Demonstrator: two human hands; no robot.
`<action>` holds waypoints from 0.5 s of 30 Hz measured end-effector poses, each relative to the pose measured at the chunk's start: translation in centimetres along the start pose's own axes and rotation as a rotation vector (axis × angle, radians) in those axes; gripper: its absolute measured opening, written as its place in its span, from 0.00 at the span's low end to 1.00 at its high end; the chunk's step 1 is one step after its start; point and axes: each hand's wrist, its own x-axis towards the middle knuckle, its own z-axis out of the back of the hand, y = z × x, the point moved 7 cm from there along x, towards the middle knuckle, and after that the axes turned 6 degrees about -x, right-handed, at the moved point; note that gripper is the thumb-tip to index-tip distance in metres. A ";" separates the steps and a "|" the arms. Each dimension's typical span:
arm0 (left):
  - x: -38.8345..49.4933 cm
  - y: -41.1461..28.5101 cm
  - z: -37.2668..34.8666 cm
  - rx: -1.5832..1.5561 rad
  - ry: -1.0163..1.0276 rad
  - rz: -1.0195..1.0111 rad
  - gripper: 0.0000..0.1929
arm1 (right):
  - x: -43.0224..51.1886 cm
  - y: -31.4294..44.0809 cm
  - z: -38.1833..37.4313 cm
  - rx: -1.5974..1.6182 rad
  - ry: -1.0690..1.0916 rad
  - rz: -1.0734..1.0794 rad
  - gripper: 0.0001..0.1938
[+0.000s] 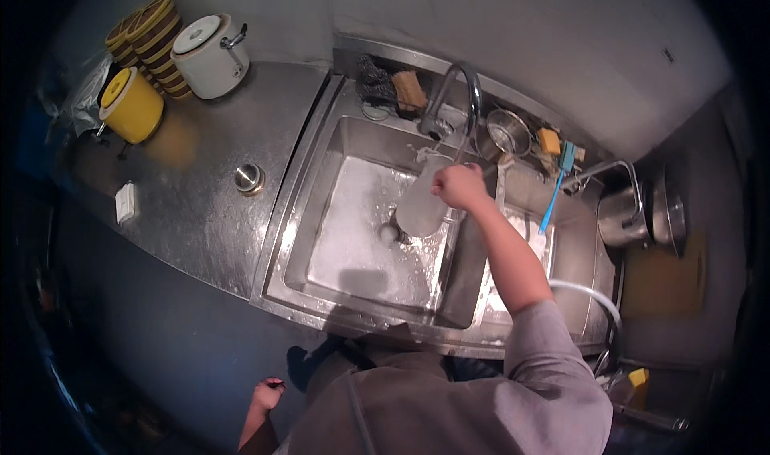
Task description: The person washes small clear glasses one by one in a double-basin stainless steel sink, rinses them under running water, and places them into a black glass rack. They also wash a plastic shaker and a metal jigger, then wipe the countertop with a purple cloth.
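Observation:
My right hand [462, 185] grips a translucent plastic jug [421, 211], tilted over the left basin of a stainless steel sink [355, 136]. The jug's mouth and handle are partly hidden by the hand. Just beyond it arches a chrome gooseneck faucet [472, 94]. White suds and water lie on the basin floor, around the drain [390, 232]. My left hand [269, 393] hangs low beside my body, away from the counter. Its fingers are curled around a dark patch, which may be an object or shadow.
A blue-handled brush [556, 190] leans across the right basin. Steel pots [622, 217] stand at the right. On the left counter [204, 214] are a round metal lid or weight [249, 179], a white block [125, 202], a yellow canister [133, 109] and a white lidded one [210, 58].

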 end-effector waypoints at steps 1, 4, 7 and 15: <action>0.1 -0.4 -0.1 -0.097 -0.004 0.004 0.08 | 0.0 -0.4 -0.2 -0.037 0.011 -0.066 0.05; 0.6 -1.6 -0.1 -0.252 0.002 0.041 0.08 | 0.0 0.8 -1.1 0.018 -0.031 0.010 0.04; 0.9 -3.1 0.1 -0.081 0.028 -0.038 0.07 | 0.2 1.2 -3.1 -0.008 0.066 0.017 0.05; -0.5 -2.9 0.7 -0.010 0.017 -0.074 0.09 | 1.5 -3.0 -5.4 0.756 0.018 -0.031 0.06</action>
